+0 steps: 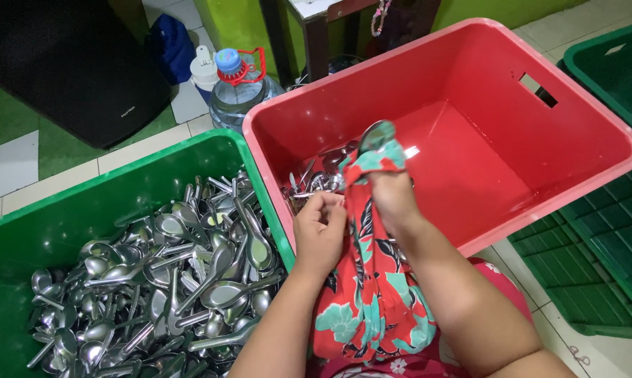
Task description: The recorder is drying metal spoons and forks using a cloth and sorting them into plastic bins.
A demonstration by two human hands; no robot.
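Both grips closed on floral cloth [372, 294].

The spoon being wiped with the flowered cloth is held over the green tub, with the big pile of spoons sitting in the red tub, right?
Not quite: the tubs are swapped. The head view shows the spoon, wrapped in the flowered cloth by the right hand and left hand, over the red tub. The big pile of spoons sits in the green tub.
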